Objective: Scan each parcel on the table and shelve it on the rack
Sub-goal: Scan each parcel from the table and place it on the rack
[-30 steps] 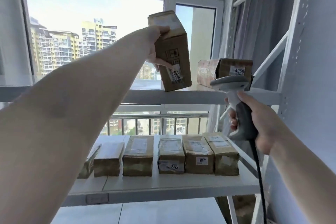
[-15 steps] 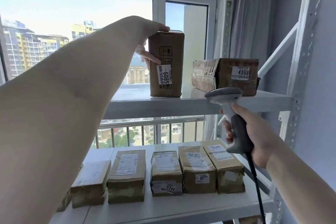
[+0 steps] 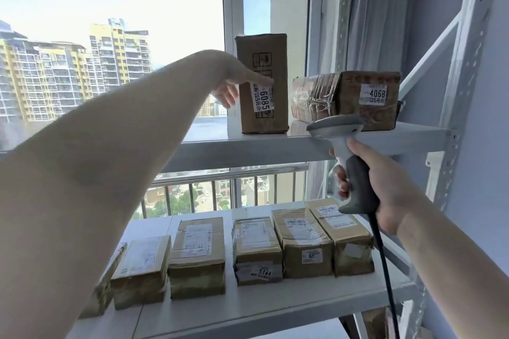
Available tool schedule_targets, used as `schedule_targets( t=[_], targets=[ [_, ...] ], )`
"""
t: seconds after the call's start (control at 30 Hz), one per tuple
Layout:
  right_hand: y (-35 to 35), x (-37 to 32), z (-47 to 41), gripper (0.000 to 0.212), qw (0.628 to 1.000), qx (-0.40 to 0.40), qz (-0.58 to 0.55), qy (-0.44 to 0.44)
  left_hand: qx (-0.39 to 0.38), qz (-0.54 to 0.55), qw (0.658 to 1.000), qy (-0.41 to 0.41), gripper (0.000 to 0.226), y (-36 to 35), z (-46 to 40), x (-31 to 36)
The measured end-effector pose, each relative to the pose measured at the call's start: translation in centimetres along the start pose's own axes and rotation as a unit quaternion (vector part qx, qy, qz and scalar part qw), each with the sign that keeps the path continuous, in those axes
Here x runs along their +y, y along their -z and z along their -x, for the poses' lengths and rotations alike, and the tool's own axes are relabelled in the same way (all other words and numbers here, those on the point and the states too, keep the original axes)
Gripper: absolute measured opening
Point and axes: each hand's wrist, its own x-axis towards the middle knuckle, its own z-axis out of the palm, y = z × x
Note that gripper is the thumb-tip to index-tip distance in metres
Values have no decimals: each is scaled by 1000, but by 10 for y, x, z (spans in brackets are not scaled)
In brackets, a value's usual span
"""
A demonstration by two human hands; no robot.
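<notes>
Parcels on rack: eight counted. Two beside the left hand (image 3: 234, 82): one upright parcel (image 3: 263, 63), one flat parcel (image 3: 347, 99). Six below the hands in a lower row (image 3: 256, 250). Scanners: one scanner (image 3: 347, 162), in the right hand (image 3: 385, 187). Hands: two.

The left forearm (image 3: 82, 187) is hiding the leftmost parcel (image 3: 103, 292) (only an edge is showing); the scanner cable (image 3: 385, 270) is running off the bottom edge.

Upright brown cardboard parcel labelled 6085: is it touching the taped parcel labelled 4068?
Apart. The head view shows bright window between parcel 6085 and parcel 4068.
</notes>
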Motion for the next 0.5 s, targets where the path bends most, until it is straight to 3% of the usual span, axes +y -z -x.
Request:
schedule_targets(
  t=[0.1, 0.2, 0.3, 0.5],
  targets=[
    [-2, -2, 4, 33, 1000, 11, 12, -4, 69, 11, 997, -19, 110, -32, -7, -21],
    [-3, -3, 5, 35, 999, 17, 32, 7, 128, 89, 986, -56, 92, -56, -21, -34],
    [-2, -2, 4, 38, 998, 24, 46, 25, 137, 157, 973, -97, 80, -74, -24, -35],
    [5, 1, -2, 36, 998, 23, 43, 25, 157, 178, 964, -116, 68, -88, -24, -27]
  ],
)
